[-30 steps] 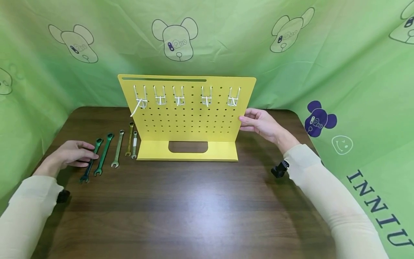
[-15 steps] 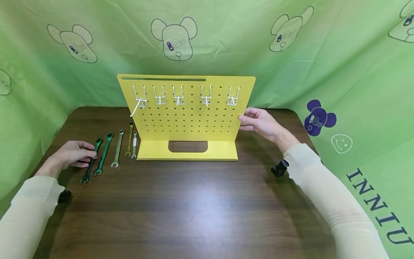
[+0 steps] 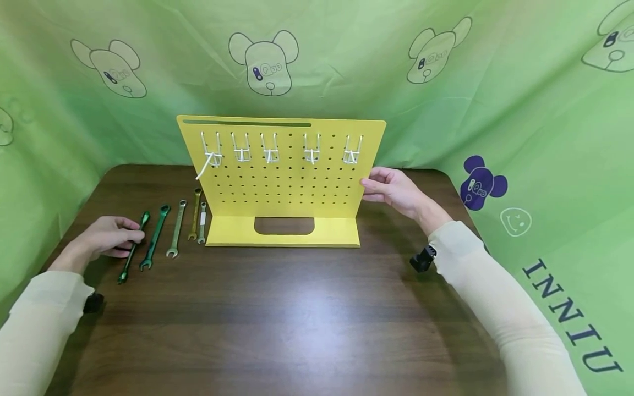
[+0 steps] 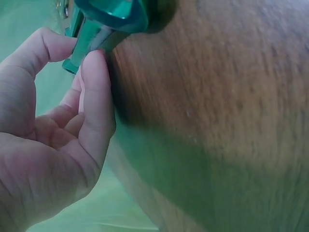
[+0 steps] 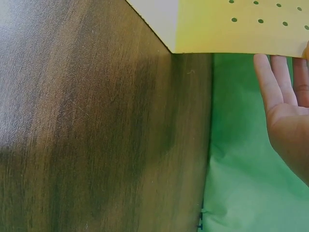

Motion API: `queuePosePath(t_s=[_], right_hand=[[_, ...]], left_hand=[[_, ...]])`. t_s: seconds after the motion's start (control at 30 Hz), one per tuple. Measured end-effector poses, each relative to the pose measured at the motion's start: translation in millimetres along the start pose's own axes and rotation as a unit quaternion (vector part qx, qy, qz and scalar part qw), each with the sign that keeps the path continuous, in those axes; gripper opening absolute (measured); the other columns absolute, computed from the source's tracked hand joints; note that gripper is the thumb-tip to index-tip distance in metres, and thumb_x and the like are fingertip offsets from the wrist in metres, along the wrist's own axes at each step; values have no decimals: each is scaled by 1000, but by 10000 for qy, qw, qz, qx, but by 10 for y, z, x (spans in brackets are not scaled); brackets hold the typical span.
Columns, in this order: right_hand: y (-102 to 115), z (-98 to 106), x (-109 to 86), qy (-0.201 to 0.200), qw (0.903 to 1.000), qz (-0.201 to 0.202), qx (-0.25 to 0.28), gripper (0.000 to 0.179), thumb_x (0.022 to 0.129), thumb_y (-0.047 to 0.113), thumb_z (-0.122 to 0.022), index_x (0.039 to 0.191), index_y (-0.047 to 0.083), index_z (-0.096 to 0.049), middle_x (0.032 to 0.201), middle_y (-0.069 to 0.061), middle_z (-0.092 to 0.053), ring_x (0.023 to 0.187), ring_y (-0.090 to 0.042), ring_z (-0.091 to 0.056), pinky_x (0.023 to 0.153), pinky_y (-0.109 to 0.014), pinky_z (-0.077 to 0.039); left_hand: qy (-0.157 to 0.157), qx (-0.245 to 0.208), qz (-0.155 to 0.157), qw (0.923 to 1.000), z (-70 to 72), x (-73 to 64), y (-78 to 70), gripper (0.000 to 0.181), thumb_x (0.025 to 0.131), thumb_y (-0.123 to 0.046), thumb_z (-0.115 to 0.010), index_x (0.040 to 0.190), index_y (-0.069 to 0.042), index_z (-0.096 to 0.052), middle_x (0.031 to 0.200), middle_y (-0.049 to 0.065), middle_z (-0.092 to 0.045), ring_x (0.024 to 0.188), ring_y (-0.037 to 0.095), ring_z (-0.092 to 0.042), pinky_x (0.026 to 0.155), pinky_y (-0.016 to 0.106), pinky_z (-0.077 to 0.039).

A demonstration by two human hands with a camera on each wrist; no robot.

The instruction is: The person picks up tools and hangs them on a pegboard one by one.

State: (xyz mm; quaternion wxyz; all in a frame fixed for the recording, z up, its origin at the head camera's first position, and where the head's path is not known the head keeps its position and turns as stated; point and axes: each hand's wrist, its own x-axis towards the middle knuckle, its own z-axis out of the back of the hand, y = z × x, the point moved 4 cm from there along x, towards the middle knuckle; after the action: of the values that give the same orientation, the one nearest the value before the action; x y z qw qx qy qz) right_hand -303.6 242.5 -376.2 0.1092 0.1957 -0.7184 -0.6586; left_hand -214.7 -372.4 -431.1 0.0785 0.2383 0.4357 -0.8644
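At the left of the table, my left hand (image 3: 106,237) pinches a green combination wrench (image 3: 130,258) between thumb and fingers, and the wrench is turned up on its narrow edge. In the left wrist view the thumb and fingertips meet on the wrench's shaft (image 4: 90,38). A second green wrench (image 3: 156,237) lies just right of it. My right hand (image 3: 396,192) grips the right edge of a yellow pegboard (image 3: 287,210), thumb on the front face and fingers behind. White wire hooks (image 3: 269,149) hang in a row along the board's upper part.
Right of the green wrenches lie a silver wrench (image 3: 176,231), a gold one (image 3: 195,214) and a small one with a white label (image 3: 202,225), close to the board's left side. The brown wooden table (image 3: 277,330) meets a green printed curtain (image 3: 337,66) behind.
The green wrench in my left hand has rolled from lying flat onto its edge. My right hand keeps its grip on the pegboard; the head view has shifted slightly.
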Motion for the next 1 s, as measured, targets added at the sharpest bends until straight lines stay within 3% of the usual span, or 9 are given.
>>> queuePosePath(t_s=[0.53,0.73,1.0], right_hand=[[-9,-1,13,-30,10000,-55,27,17,90,6,-65,105,1,-61,101,-11,-65,96,-25,-65,94,-49,-45],[-16,8,13,-36,10000,-89,-2,18,90,7,-65,107,1,-61,102,-12,-65,96,-26,-65,98,-54,-40],[-15,8,20,-55,9999,-106,37,16,90,6,-65,105,2,-61,100,-11,-65,95,-26,-65,98,-53,-40]], left_hand=[[66,3,34,10000,37,3,33,67,92,-27,-62,136,13,-31,109,14,-57,89,18,-61,74,36,-57],[150,-43,22,9999,46,-7,40,69,94,-28,-61,138,14,-29,106,10,-60,91,18,-61,75,36,-57],[241,-104,-8,9997,61,6,69,69,94,-28,-60,139,14,-28,108,10,-59,93,18,-60,76,36,-57]])
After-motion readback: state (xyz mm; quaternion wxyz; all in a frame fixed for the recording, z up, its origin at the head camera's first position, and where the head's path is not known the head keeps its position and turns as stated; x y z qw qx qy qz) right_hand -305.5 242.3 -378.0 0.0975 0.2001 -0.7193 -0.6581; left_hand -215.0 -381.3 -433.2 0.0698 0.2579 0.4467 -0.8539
